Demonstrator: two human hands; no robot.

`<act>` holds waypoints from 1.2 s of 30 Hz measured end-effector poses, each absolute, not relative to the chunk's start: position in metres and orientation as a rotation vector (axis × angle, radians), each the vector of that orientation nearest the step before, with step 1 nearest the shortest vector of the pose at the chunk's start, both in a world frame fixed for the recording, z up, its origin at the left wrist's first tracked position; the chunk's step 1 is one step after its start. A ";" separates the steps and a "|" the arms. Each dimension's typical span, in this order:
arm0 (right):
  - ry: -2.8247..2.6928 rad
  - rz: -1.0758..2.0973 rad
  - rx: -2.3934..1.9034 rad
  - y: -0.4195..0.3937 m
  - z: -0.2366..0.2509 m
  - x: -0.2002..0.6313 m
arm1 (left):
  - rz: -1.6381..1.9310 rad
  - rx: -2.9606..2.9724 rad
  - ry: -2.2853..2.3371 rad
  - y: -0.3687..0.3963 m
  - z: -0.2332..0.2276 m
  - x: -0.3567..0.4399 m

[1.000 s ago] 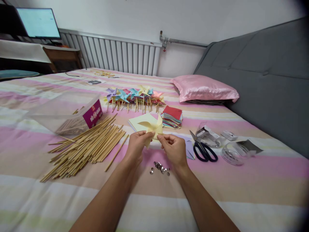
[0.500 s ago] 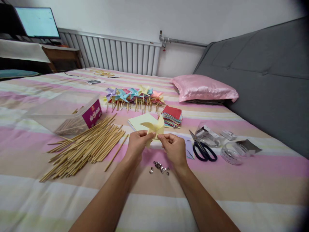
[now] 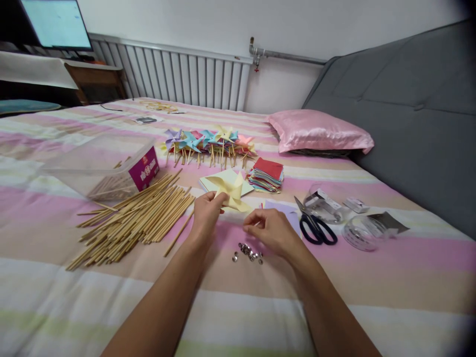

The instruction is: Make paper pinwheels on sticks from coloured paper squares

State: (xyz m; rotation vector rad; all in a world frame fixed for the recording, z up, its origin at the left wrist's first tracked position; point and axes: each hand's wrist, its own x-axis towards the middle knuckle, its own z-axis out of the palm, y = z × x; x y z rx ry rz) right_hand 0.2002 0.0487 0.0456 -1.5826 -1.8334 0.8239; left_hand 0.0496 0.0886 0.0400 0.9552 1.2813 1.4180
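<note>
A yellow paper pinwheel (image 3: 231, 192), its blades curled toward the centre, is pinched between the thumb and fingers of my left hand (image 3: 208, 213). My right hand (image 3: 273, 228) is apart from it, fingers curled with thumb and forefinger close together. A thin whitish bit shows at those fingertips and a small red tip sticks up behind the hand; I cannot make out what they belong to. Just below lies a small heap of shiny metal tacks (image 3: 248, 252) on the striped bedspread. Light yellow paper squares (image 3: 245, 187) lie behind the pinwheel, and a purple paper sheet (image 3: 286, 210) beside my right hand.
Black-handled scissors (image 3: 316, 229) and clear plastic containers (image 3: 359, 233) lie to the right. Wooden sticks (image 3: 141, 223) spread at left before a clear plastic box (image 3: 92, 153). Finished pinwheels (image 3: 208, 141), a stack of coloured paper (image 3: 267, 173) and a pink pillow (image 3: 320, 131) are farther back.
My right hand has let go of the pinwheel and moved right and down, nearer the tacks. My left hand keeps the pinwheel, now tilted differently. The view has shifted slightly.
</note>
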 end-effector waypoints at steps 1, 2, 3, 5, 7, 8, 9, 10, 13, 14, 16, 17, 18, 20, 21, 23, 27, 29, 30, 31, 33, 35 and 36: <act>-1.936 0.852 -1.595 0.047 0.045 0.201 | 1.421 0.950 1.281 0.089 0.040 0.050; -2.024 0.884 -1.595 0.046 0.043 0.201 | 1.423 0.941 1.278 0.089 0.040 0.051; -2.098 0.919 -1.584 0.046 0.041 0.201 | 1.423 0.926 1.272 0.089 0.041 0.051; -2.200 0.977 -1.522 0.046 0.036 0.199 | 1.422 0.896 1.252 0.088 0.042 0.052; -2.253 0.983 -1.441 0.047 0.033 0.198 | 1.424 0.881 1.240 0.088 0.042 0.053; -2.268 0.973 -1.399 0.048 0.032 0.197 | 1.427 0.880 1.238 0.088 0.043 0.053; -2.285 0.973 -1.356 0.048 0.032 0.197 | 1.429 0.882 1.238 0.088 0.043 0.053; -2.308 0.983 -1.308 0.048 0.032 0.197 | 1.430 0.885 1.239 0.088 0.043 0.053; -2.367 1.027 -1.160 0.046 0.033 0.197 | 1.426 0.897 1.238 0.087 0.043 0.053; -2.375 1.040 -1.124 0.045 0.033 0.196 | 1.422 0.900 1.238 0.087 0.043 0.053; -2.370 1.060 -1.088 0.044 0.031 0.195 | 1.418 0.904 1.240 0.086 0.043 0.053; -2.363 1.076 -1.078 0.044 0.030 0.194 | 1.415 0.908 1.241 0.086 0.043 0.053; -2.356 1.094 -1.070 0.043 0.029 0.193 | 1.412 0.910 1.241 0.086 0.043 0.053; -2.349 1.116 -1.059 0.042 0.028 0.190 | 1.405 0.915 1.237 0.086 0.043 0.053; -2.350 1.113 -1.058 0.042 0.027 0.189 | 1.402 0.916 1.236 0.086 0.043 0.053; -2.369 1.080 -1.066 0.041 0.027 0.187 | 1.398 0.919 1.234 0.086 0.042 0.053; -2.396 0.942 -1.142 0.040 0.028 0.186 | 1.406 0.931 1.221 0.086 0.042 0.053; -2.376 0.846 -1.214 0.040 0.030 0.188 | 1.406 0.926 1.211 0.086 0.042 0.053; -2.362 0.805 -1.248 0.041 0.030 0.188 | 1.403 0.925 1.205 0.086 0.042 0.053; -2.348 0.776 -1.275 0.042 0.031 0.189 | 1.399 0.927 1.198 0.086 0.042 0.053; -2.328 0.760 -1.304 0.043 0.032 0.190 | 1.393 0.935 1.192 0.087 0.041 0.053; -2.303 0.781 -1.325 0.045 0.033 0.192 | 1.393 0.940 1.194 0.087 0.040 0.053; -2.287 0.799 -1.334 0.046 0.033 0.192 | 1.394 0.941 1.196 0.087 0.040 0.053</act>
